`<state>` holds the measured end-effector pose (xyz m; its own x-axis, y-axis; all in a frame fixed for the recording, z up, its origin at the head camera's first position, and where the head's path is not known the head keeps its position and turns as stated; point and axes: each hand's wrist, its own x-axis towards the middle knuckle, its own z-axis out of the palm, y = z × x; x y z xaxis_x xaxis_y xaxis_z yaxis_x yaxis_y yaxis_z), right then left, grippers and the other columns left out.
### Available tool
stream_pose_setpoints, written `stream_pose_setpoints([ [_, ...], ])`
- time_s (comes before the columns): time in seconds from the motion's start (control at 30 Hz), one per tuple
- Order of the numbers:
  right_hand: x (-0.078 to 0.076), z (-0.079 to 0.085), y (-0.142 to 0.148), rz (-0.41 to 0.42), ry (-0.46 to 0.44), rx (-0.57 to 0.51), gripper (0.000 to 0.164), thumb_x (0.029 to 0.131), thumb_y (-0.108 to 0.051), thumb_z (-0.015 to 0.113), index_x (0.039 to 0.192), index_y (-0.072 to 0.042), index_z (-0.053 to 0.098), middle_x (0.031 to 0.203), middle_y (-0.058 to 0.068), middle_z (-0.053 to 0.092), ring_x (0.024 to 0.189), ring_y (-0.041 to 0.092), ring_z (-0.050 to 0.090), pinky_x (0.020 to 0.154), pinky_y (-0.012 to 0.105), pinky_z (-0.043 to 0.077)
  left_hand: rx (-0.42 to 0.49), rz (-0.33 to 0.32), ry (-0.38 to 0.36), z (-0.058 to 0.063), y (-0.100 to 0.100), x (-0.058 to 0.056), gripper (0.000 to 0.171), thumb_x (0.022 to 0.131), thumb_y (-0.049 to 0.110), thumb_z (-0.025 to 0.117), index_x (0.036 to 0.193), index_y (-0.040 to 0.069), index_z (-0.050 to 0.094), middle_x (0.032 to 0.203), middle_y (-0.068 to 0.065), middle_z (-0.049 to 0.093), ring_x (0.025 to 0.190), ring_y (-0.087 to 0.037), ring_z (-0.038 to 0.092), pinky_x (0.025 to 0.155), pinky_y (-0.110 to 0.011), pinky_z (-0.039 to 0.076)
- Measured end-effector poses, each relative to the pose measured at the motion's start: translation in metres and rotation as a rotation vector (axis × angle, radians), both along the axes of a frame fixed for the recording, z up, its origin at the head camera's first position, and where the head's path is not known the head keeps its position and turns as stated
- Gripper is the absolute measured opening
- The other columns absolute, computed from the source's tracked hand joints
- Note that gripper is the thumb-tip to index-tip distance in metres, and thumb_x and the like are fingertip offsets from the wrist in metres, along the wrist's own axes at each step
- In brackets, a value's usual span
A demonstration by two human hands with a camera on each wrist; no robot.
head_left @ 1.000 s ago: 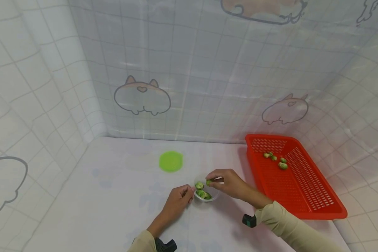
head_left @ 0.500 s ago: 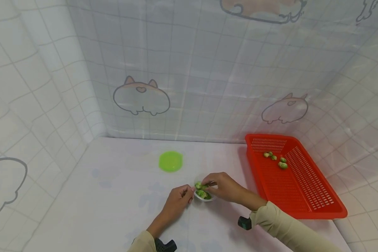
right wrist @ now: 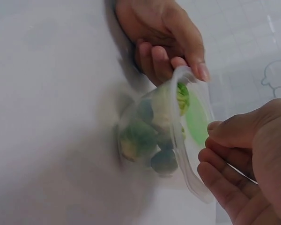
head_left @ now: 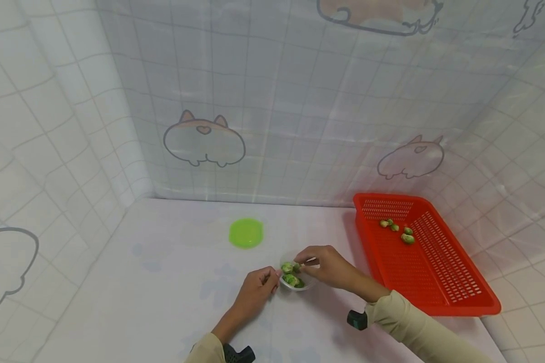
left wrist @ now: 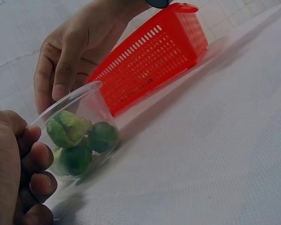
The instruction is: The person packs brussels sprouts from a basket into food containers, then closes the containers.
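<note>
A small clear plastic tub [right wrist: 189, 176] holds several Brussels sprouts [left wrist: 68, 129], seen through its wall in both wrist views. My left hand [head_left: 253, 291] pinches the tub's rim between thumb and curled index finger, at its left side. My right hand [head_left: 324, 264] is over the tub's right rim. Its thumb and fingers are loosely bent and apart, and no sprout shows between them in the right wrist view. One sprout [head_left: 296, 267] lies just beside those fingertips, inside the tub.
A red perforated basket [head_left: 413, 277] stands on the right with several more sprouts [head_left: 407, 238] near its far end. Behind the tub, a flat lime-green piece [head_left: 247, 233] lies on the white tabletop [head_left: 163, 282]. Patterned curtain walls [head_left: 272, 126] enclose the back and sides.
My right hand moved left and down over the tub with a sprout, then drew back a little to the right and let it go there. My left hand stayed at the rim.
</note>
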<state>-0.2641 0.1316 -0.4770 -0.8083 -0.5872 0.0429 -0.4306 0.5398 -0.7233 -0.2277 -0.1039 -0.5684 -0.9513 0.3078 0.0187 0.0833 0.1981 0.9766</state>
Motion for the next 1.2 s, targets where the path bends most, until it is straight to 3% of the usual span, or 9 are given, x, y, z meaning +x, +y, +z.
stream_pose_setpoints([
  [0.17,-0.003,0.001,0.009,-0.029,0.01,-0.031,0.021,0.09,-0.001,0.074,0.111,-0.001,0.073,0.11,0.013,0.073,0.101,0.028,0.071,0.087,0.035,0.056,-0.004,-0.005,0.001,-0.001,0.0,0.0,0.041,0.105,0.045,0.051,0.082,0.013,0.064,0.068,0.004,0.058,0.063,-0.012,0.05,0.061,-0.027,0.042],
  [0.47,-0.007,0.01,0.025,-0.093,0.046,-0.03,0.022,0.089,-0.004,0.076,0.11,-0.012,0.074,0.109,0.007,0.074,0.1,0.025,0.072,0.084,0.032,0.057,-0.004,-0.003,0.014,-0.001,-0.001,-0.002,0.042,0.105,0.045,0.051,0.082,0.012,0.064,0.066,0.004,0.057,0.06,-0.011,0.048,0.059,-0.027,0.041],
  [0.57,-0.009,0.013,0.03,-0.112,0.04,-0.049,0.021,0.09,-0.005,0.075,0.11,-0.012,0.074,0.108,0.003,0.073,0.1,0.023,0.072,0.084,0.033,0.057,-0.007,0.001,0.016,0.0,-0.001,-0.001,0.043,0.104,0.046,0.052,0.081,0.012,0.064,0.065,0.004,0.057,0.059,-0.011,0.047,0.059,-0.026,0.041],
  [0.8,-0.012,0.017,0.044,-0.154,0.006,-0.1,0.022,0.091,-0.004,0.074,0.112,-0.008,0.073,0.11,0.01,0.072,0.101,0.029,0.072,0.086,0.038,0.057,-0.008,0.002,0.017,0.002,-0.001,-0.001,0.043,0.104,0.047,0.052,0.081,0.013,0.064,0.065,0.004,0.057,0.057,-0.011,0.048,0.059,-0.025,0.041],
  [1.2,-0.015,0.029,0.066,-0.268,0.036,-0.054,0.026,0.088,-0.002,0.077,0.111,-0.014,0.075,0.111,0.002,0.073,0.101,0.021,0.072,0.084,0.033,0.057,-0.003,-0.009,0.014,0.001,-0.002,-0.002,0.045,0.103,0.049,0.051,0.08,0.013,0.064,0.065,0.004,0.057,0.059,-0.011,0.048,0.06,-0.026,0.042],
])
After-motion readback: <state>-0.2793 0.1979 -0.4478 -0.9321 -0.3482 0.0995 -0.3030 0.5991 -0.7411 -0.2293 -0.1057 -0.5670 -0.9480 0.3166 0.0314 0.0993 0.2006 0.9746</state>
